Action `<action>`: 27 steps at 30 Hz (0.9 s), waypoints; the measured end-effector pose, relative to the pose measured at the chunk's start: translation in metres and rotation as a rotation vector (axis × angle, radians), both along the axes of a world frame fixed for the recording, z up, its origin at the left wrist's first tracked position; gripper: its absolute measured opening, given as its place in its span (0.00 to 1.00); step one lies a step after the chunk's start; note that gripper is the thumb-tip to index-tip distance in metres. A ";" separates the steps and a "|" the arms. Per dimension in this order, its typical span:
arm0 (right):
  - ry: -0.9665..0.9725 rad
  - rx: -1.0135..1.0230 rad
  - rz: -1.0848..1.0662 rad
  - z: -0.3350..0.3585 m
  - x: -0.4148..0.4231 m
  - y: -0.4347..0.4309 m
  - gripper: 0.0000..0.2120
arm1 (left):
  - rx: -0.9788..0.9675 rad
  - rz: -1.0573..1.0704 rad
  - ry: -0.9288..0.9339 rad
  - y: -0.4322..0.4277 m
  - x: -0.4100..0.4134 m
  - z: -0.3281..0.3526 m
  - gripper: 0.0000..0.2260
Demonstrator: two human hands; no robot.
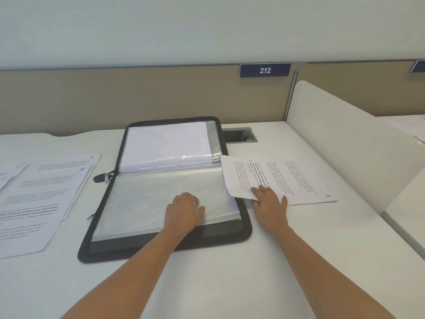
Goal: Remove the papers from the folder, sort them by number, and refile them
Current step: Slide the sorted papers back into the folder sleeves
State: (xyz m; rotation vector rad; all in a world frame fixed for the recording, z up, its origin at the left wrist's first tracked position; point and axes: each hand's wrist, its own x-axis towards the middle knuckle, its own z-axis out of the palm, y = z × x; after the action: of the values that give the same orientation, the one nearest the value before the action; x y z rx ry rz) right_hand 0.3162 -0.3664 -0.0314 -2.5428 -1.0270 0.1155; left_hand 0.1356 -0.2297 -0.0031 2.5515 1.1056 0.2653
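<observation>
A black zip folder (247, 229) lies open in the middle of the white desk, its clear plastic sleeves fanned out. The far half holds a blank white sheet (165, 143) in a sleeve. My left hand (184, 210) sits on the near plastic sleeve (138, 203), fingers curled and pinching its film. To the right of the folder lies a printed sheet (299, 180) with a handwritten 6 or 9 at its corner, its left end overlapping the folder's edge. My right hand (269, 201) rests flat on that sheet's near edge, fingers straight.
Several printed, hand-numbered sheets (41, 194) are spread on the desk to the left of the folder. A cable hatch (239, 135) is set in the desk behind the folder. A white divider panel (345, 146) rises on the right; a beige partition labelled 212 runs along the back.
</observation>
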 end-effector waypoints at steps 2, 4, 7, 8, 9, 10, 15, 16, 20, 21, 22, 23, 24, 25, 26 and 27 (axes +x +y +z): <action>-0.040 0.022 0.010 -0.003 0.000 0.000 0.23 | -0.045 -0.026 -0.042 -0.004 0.012 0.002 0.15; -0.091 0.106 0.036 -0.004 0.002 0.001 0.23 | -0.110 -0.052 -0.073 -0.008 0.024 0.005 0.16; -0.166 0.222 0.108 -0.004 0.004 0.003 0.17 | -0.164 -0.121 -0.086 -0.015 0.037 0.008 0.19; -0.204 0.253 0.108 -0.005 0.006 0.004 0.14 | -0.173 -0.143 -0.088 -0.018 0.040 0.008 0.20; -0.227 0.279 0.087 -0.006 0.007 0.005 0.12 | -0.176 -0.162 -0.090 -0.020 0.042 0.007 0.21; -0.222 0.296 0.055 -0.006 0.008 0.006 0.11 | -0.165 -0.185 -0.083 -0.022 0.042 0.007 0.22; -0.155 0.265 -0.005 -0.005 0.009 0.008 0.12 | -0.057 -0.266 -0.054 -0.029 0.042 0.006 0.13; -0.149 0.274 -0.002 -0.004 0.009 0.008 0.13 | -0.054 -0.267 -0.072 -0.030 0.041 0.006 0.12; -0.120 0.306 -0.006 -0.003 0.007 0.007 0.20 | -0.108 -0.210 -0.161 -0.033 0.040 0.004 0.11; -0.116 0.307 -0.005 -0.003 0.007 0.007 0.21 | -0.149 -0.172 -0.197 -0.032 0.040 0.004 0.10; -0.112 0.316 -0.002 -0.004 0.007 0.007 0.20 | -0.190 -0.130 -0.233 -0.032 0.040 0.004 0.09; -0.105 0.327 -0.002 -0.004 0.007 0.007 0.20 | -0.234 -0.087 -0.263 -0.031 0.040 0.004 0.08; -0.102 0.337 -0.002 -0.004 0.008 0.007 0.19 | -0.281 -0.051 -0.291 -0.030 0.041 0.005 0.07; -0.096 0.344 -0.003 -0.004 0.008 0.007 0.16 | -0.335 -0.016 -0.317 -0.030 0.040 0.005 0.06; -0.094 0.355 -0.005 -0.005 0.009 0.007 0.14 | -0.393 0.017 -0.345 -0.030 0.040 0.006 0.05; -0.091 0.366 -0.008 -0.006 0.009 0.007 0.13 | -0.448 0.048 -0.374 -0.030 0.040 0.007 0.04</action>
State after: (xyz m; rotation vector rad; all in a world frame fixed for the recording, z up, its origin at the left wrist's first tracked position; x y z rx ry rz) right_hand 0.3252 -0.3592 -0.0375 -2.2348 -0.9695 -0.1772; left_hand 0.1755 -0.2602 0.0043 1.9838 0.9549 0.4325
